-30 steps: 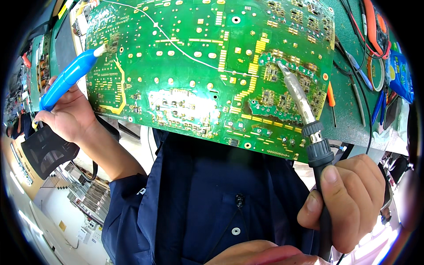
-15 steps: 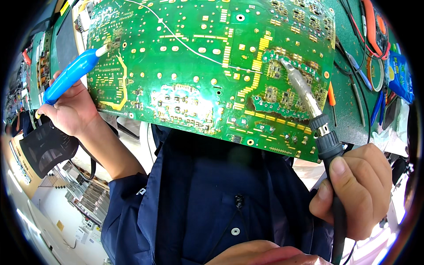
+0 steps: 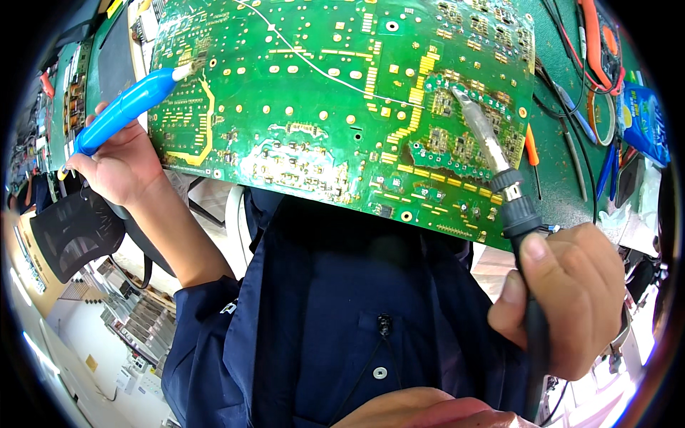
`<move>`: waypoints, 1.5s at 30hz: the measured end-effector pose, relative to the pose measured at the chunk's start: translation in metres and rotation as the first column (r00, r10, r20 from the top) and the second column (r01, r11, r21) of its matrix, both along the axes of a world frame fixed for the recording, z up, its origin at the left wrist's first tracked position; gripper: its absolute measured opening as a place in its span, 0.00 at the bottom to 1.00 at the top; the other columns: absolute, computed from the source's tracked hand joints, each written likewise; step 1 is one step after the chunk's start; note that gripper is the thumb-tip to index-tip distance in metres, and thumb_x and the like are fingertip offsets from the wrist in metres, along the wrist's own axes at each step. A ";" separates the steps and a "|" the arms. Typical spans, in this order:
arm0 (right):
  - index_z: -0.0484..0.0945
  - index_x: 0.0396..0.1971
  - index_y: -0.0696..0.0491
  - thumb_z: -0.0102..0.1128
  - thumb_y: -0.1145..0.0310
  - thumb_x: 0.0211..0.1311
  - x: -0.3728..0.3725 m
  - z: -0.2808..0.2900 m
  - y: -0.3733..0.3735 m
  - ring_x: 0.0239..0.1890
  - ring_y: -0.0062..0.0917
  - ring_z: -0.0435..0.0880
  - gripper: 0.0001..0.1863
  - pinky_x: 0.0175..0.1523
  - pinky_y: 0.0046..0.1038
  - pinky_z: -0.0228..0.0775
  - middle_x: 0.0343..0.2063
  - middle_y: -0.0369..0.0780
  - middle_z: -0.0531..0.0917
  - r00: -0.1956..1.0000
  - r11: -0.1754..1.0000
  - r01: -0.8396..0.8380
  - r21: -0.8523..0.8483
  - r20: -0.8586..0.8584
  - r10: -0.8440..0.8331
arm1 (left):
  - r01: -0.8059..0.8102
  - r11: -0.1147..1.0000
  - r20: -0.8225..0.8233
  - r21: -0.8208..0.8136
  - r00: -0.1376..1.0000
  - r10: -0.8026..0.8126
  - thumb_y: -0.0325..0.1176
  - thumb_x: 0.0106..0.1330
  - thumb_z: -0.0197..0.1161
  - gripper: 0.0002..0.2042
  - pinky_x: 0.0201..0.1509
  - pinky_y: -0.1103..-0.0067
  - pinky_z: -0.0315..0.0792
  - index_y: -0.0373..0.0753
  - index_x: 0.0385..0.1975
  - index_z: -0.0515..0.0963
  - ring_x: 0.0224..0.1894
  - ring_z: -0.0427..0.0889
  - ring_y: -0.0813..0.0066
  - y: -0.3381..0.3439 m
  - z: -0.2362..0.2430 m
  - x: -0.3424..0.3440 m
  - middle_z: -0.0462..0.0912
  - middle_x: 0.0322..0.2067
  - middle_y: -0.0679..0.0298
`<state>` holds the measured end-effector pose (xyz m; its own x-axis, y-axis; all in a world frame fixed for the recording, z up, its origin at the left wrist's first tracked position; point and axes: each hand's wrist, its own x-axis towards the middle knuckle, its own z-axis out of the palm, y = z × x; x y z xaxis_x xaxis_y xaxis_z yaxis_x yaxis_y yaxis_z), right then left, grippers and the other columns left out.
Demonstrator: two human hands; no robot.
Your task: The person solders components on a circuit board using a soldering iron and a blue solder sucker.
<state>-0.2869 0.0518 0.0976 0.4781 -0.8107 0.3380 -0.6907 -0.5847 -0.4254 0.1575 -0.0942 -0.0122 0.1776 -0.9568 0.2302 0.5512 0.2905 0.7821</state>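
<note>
A large green circuit board (image 3: 307,93) with gold pads lies before me, its near edge tilted across the view. My left hand (image 3: 121,160) is closed around a blue solder sucker (image 3: 132,107), whose pale nozzle is over the board's left part. In my right hand (image 3: 564,299) is a soldering iron (image 3: 517,210), gripped by its dark handle. The iron's silvery tip meets or hovers just over the small pads at the board's right; contact cannot be made out. A thin white wire (image 3: 314,65) runs across the board toward that area.
Right of the board, on the green mat (image 3: 560,171), lie an orange screwdriver (image 3: 531,146), cables, a tape roll (image 3: 605,118) and a blue packet (image 3: 642,121). An orange-edged meter (image 3: 603,46) is behind them. A black mesh chair (image 3: 78,232) stands at lower left.
The solder sucker in my left hand has shifted slightly right over the board. My right hand has moved a little left, while the iron's tip stays near the same pads.
</note>
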 end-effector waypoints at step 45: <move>0.74 0.47 0.66 0.60 0.80 0.56 0.041 -0.005 0.024 0.16 0.30 0.74 0.17 0.21 0.29 0.65 0.19 0.43 0.77 0.960 0.961 0.276 -0.019 -0.049 -0.276 | -0.174 0.981 0.091 0.085 0.982 0.167 0.65 0.73 0.35 0.38 0.62 0.52 0.70 0.29 0.48 0.74 0.54 0.79 0.48 -0.004 -0.002 0.012 0.80 0.47 0.47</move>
